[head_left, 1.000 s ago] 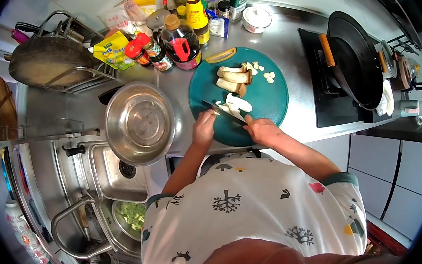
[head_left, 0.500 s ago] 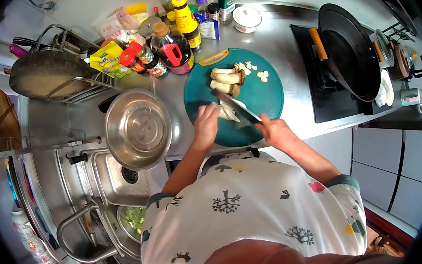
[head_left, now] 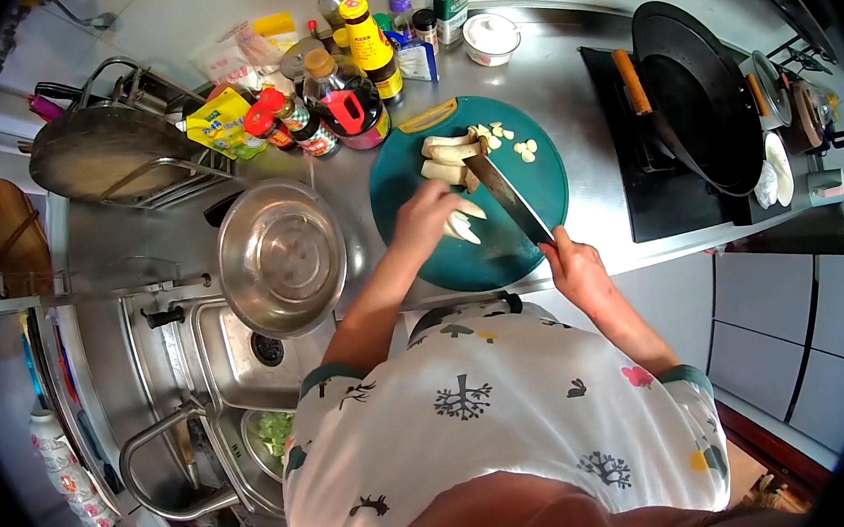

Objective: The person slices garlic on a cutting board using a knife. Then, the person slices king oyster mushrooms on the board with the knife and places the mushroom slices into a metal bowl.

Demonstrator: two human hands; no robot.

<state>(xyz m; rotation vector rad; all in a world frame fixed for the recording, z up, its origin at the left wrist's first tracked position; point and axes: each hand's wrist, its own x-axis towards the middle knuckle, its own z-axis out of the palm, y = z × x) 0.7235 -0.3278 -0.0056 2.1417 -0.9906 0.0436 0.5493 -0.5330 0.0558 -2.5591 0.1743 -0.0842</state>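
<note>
On the round green cutting board (head_left: 538,208), my left hand (head_left: 424,221) has its fingers curled over king oyster mushroom slices (head_left: 461,228), pinching one at the fingertips. My right hand (head_left: 577,262) grips the handle of a kitchen knife (head_left: 509,199). Its blade slants up and left across the board, the tip beside the whole king oyster mushrooms (head_left: 448,151). Chopped garlic pieces (head_left: 527,150) lie toward the board's far right. The undersides of my left fingers are hidden.
Left of the board stands a steel bowl (head_left: 283,258), beside the sink (head_left: 235,365). Sauce bottles (head_left: 371,52) and seasoning packs line the back. A lidded white bowl (head_left: 492,39) sits behind the board. A black wok (head_left: 694,99) rests on the stove at right.
The knife has moved right and up, away from the slices, its tip now by the whole mushrooms. My left hand has shifted slightly up and right over the cut pieces.
</note>
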